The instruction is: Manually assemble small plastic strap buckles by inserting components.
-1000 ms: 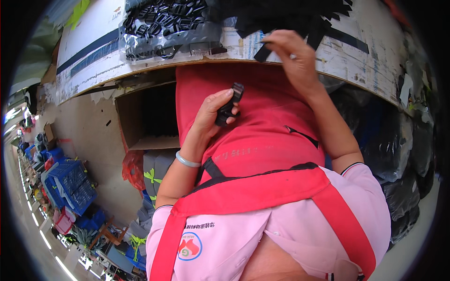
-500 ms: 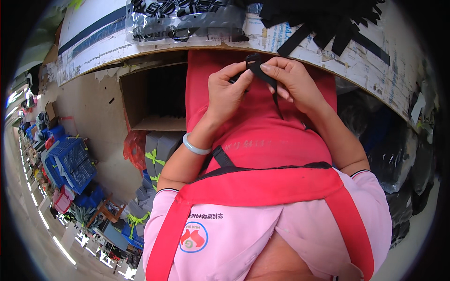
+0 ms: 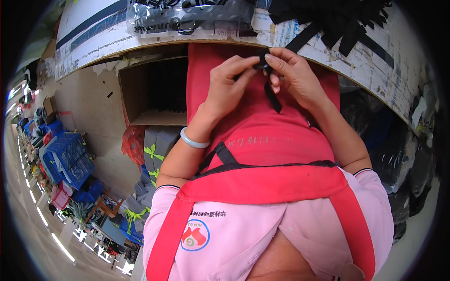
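Over the red apron (image 3: pixel 262 122), just short of the worktable's edge, both hands meet at one piece of black webbing strap (image 3: pixel 272 98). My left hand (image 3: pixel 227 82) pinches a small black buckle (image 3: pixel 261 67) on the strap, largely covered by the fingers. My right hand (image 3: pixel 298 79) grips the strap between thumb and fingers, close against the buckle. A loose end of the strap hangs below the right fingers. On the table lie a clear plastic bag of black buckles (image 3: pixel 187 21) and, farther right, a pile of cut black straps (image 3: pixel 328 18).
The worktable (image 3: pixel 98 56) has a worn, curved-looking front edge. Below it at left stands an open cardboard box (image 3: pixel 159 118) with dark contents. Beside that are a red plastic bag (image 3: pixel 134 145) and grey bundles with green ties (image 3: pixel 152 152). Dark plastic bags (image 3: pixel 389 150) fill the right side.
Both hands have risen slightly toward the table edge with the strap. The right thumb and fingers now press at the buckle, and the strap's loose end hangs in a different position.
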Available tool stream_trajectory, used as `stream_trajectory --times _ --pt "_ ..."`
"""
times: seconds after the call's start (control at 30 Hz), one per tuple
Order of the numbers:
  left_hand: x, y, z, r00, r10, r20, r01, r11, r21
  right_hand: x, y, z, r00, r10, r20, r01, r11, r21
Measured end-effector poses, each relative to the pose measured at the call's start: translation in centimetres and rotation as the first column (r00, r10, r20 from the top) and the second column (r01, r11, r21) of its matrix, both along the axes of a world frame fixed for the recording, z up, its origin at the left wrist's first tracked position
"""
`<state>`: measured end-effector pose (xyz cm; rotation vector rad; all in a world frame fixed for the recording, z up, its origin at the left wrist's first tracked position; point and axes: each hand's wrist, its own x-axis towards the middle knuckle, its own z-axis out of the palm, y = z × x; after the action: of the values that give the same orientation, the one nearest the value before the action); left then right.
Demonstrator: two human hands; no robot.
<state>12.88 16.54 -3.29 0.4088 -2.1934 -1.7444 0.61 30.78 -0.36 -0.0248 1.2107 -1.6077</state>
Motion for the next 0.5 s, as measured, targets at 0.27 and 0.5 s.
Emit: stream_trajectory --times 0.27,0.5 --pt "-0.4 0.2 1.4 0.961 -0.002 0.275 -0.222 0.584 0.781 1.5 0.0 -0.6 0.630 -0.080 -0.772 0.009 0.995 -0.096" --pt "-0.2 1.3 2.4 0.963 0.182 0.196 -0.262 0.794 0.548 0.9 1.1 2.4 0.872 0.027 -0.488 0.013 0.997 0.079"
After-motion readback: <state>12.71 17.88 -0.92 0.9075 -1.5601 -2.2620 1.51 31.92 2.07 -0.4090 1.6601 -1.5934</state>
